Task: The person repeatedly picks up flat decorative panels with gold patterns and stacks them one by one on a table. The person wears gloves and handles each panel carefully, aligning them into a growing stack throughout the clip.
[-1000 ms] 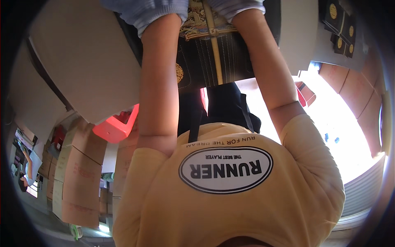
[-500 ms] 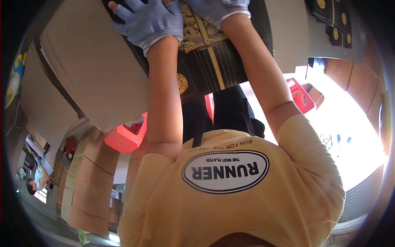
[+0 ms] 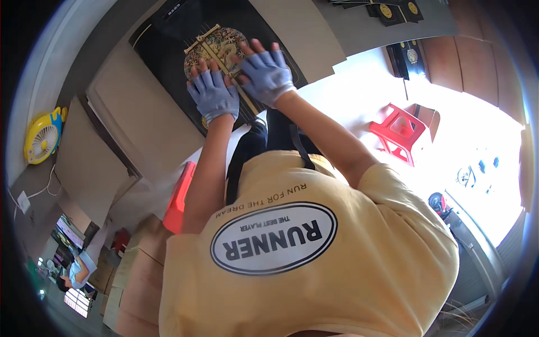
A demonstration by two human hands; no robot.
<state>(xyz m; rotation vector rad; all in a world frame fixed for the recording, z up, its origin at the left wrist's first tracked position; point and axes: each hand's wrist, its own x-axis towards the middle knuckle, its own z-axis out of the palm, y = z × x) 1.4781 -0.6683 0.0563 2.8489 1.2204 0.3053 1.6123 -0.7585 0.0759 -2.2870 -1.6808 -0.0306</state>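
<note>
A black printed panel (image 3: pixel 160 59), flat like a sheet or box lid, lies on the grey-brown work surface. In its middle is a round, colourful gold dragon design (image 3: pixel 199 55), crossed by gold bands. My left hand (image 3: pixel 213 96), in a light blue fingerless glove, rests on the panel's near part with its fingers stretched out. Beside it, my right hand (image 3: pixel 265 76), gloved the same way, spreads its fingers over the design's near right edge and is slightly blurred. Neither hand grips anything. The hands cover part of the design and of the gold band.
Several black and gold printed pieces (image 3: pixel 393 12) lie at the far right of the surface. Red plastic stools stand on the right (image 3: pixel 400 132) and left (image 3: pixel 181 196). A yellow fan (image 3: pixel 44 140) is at the left; cardboard boxes (image 3: pixel 140 281) and a seated person (image 3: pixel 78 269) are at lower left.
Both hands have drawn back toward my body and closer together over the panel. The view has shifted and turned, showing more of the panel, the fan and the right stool.
</note>
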